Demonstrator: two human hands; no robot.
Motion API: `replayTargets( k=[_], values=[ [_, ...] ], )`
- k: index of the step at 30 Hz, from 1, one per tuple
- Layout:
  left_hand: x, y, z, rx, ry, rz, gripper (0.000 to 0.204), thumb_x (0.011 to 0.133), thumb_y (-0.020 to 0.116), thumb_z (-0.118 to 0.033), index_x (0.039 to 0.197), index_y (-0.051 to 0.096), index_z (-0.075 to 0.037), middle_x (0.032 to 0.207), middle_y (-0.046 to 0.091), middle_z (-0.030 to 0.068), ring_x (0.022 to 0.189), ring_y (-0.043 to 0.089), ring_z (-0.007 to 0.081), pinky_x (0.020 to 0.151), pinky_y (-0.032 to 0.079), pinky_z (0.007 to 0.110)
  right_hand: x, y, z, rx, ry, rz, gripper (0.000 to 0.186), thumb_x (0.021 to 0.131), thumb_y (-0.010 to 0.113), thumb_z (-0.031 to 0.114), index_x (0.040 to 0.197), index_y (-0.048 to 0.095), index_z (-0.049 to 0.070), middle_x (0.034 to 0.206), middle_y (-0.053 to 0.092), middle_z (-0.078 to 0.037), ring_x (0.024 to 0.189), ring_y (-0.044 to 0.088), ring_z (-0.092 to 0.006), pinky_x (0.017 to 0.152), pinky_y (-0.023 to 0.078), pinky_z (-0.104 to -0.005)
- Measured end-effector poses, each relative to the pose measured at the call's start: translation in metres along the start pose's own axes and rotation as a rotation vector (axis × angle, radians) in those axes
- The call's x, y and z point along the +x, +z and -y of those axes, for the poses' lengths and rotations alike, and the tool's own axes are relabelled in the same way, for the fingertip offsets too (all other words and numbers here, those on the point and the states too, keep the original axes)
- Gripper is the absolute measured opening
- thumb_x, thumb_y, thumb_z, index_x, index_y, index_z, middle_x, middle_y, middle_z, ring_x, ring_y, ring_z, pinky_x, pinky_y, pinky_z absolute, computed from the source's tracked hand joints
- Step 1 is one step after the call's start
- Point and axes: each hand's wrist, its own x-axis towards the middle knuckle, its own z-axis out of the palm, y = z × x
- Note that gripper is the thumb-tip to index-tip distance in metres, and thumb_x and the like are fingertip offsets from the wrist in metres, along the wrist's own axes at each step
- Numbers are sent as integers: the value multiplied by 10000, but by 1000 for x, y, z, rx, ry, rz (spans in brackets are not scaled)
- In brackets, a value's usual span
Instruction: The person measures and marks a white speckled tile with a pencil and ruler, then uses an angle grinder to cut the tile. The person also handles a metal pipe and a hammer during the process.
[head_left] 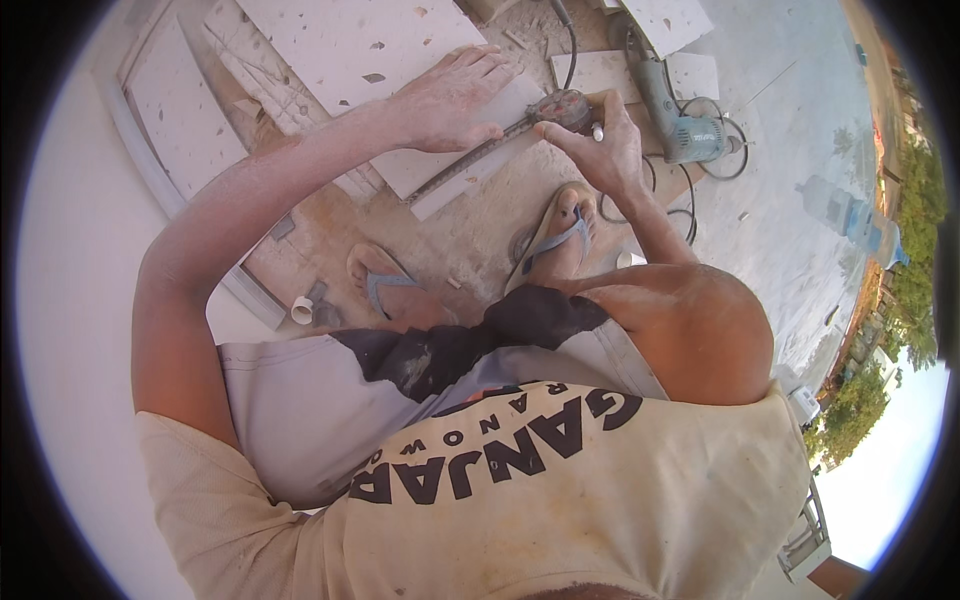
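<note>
A tape measure (566, 111) is held at the far centre of the scene, by the far right edge of a white board (330, 50). Its case is gripped by the right hand (608, 150), with the thumb pressed to the near side and the fingers curled round the right side; the fingers are partly hidden by the case and the hand itself. By the same hand, a white tip (598, 131) is seen among the fingers, too small to be told for certain. The blade (465, 168) is drawn out from the case toward the near left and is laid along the board, close to its near right edge.

Nothing is grasped by the left hand (455, 100): it is spread palm down over the board, with the fingers stretched toward the far right and the thumb set just beside the blade.

To the right of the right hand, a grinder (690, 138) is laid on the floor (760, 90), with its cable looped about it. Farther right, a clear bottle (845, 212) is seen. Sandals (550, 240) are worn on both feet, nearer than the board. At the near left, a short white pipe (302, 310) is left lying.
</note>
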Motion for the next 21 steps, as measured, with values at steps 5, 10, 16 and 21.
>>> replayTargets(
  k=[5, 10, 16, 21],
  values=[
    [42, 3, -1, -126, -55, 327, 737, 855, 671, -273, 1485, 384, -17, 1350, 559, 200, 1377, 383, 344, 1168, 300, 457, -1, -2, 0, 11, 43, 28, 778, 662, 863, 544, 1105, 564, -22, 906, 702, -151, 875, 691, -254, 798, 540, -389],
    [61, 11, -7, -213, -33, 405, 705, 864, 644, -285, 1515, 410, -147, 1109, 685, 214, 1204, 532, 358, 1106, 340, 450, 3, -5, -3, -7, 63, 48, 792, 646, 859, 573, 1102, 575, -9, 913, 707, -163, 879, 697, -264, 803, 540, -394],
    [64, 24, 1, -188, 7, 294, 726, 827, 667, -315, 1500, 436, -167, 1042, 720, 193, 1053, 629, 356, 1038, 415, 449, 9, -7, -5, -15, 46, 54, 777, 645, 854, 588, 1086, 592, 5, 922, 710, -167, 894, 703, -272, 806, 543, -400],
    [76, 18, 5, -332, -24, 367, 740, 794, 719, -343, 1457, 466, -133, 1053, 713, 193, 1005, 673, 324, 929, 505, 423, 9, -6, -6, 3, 57, 60, 777, 646, 850, 593, 1083, 596, 4, 923, 710, -167, 899, 705, -277, 807, 544, -399]
  ],
)
